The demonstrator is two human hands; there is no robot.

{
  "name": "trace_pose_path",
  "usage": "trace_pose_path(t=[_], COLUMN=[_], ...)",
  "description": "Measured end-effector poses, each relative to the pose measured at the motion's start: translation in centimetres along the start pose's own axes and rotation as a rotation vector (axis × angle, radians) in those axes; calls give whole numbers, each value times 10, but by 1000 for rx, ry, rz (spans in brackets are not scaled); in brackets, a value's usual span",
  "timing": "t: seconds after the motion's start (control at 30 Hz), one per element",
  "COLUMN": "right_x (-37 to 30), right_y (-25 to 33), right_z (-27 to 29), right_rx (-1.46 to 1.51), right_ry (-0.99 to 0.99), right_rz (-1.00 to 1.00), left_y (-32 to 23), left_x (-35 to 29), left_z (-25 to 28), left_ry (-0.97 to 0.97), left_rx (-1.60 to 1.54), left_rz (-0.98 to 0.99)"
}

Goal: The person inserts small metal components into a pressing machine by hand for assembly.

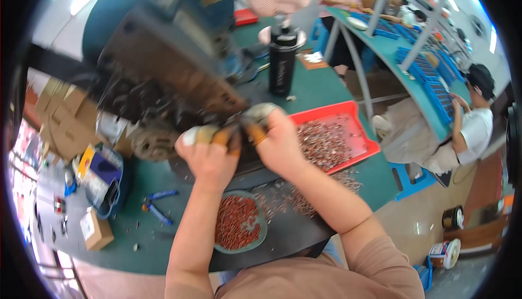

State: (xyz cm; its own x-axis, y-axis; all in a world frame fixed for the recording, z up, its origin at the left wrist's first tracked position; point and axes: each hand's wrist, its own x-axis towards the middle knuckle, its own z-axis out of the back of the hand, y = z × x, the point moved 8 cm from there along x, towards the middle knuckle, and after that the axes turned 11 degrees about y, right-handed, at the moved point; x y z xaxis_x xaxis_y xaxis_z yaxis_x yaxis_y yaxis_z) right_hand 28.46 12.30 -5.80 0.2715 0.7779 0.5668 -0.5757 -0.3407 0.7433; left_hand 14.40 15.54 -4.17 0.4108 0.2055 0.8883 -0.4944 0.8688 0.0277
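Both my hands meet at the working end of a dark metal bench machine (168, 60). The fingers of my left hand (211, 155) are bent and pinched together, with white and yellowish covers on several fingertips. Close beside it, my right hand (277, 141) is also closed, its covered fingertips pressed in toward the left ones. Whatever they hold is too small and blurred to make out. Below my wrists sits a round bowl (263, 237) of small reddish-brown parts (236, 220). To the right of my right hand, a red tray (368, 136) contains many small metallic parts (323, 144).
Loose small parts (307, 201) lie under my right forearm. Blue-handled pliers (159, 207) rest at left, near a small cardboard box (96, 231) and a filled bin (122, 190). A black bottle (283, 65) stands behind the tray. Co-workers sit and stand at another bench (391, 62).
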Motion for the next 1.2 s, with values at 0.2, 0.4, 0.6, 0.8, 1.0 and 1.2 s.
trace_pose_path(t=[0.2, 0.4, 0.6, 0.8, 1.0, 1.2], right_x=[-6, -4, -1, -42, -109, -135], right_y=[8, 4, 0, 2, -47, -29], right_z=[3, 4, -3, 63, 116, 78], right_rx=[109, 63, 148, -34, 41, 46], right_ry=[-2, -26, -24, -46, -116, 86], right_rz=[-206, -185, -182, -188, -522, -540], left_y=[-3, -4, 1, -25, -28, -31], left_x=[3, 5, 2, -22, -97, -101], left_z=[2, 0, -1, 31, 29, 29], left_ry=[10, 9, 36, 424, 931, 812], left_rx=[60, 75, 34, -206, -262, -221], left_rz=[15, 28, 53, 177, 377, 296])
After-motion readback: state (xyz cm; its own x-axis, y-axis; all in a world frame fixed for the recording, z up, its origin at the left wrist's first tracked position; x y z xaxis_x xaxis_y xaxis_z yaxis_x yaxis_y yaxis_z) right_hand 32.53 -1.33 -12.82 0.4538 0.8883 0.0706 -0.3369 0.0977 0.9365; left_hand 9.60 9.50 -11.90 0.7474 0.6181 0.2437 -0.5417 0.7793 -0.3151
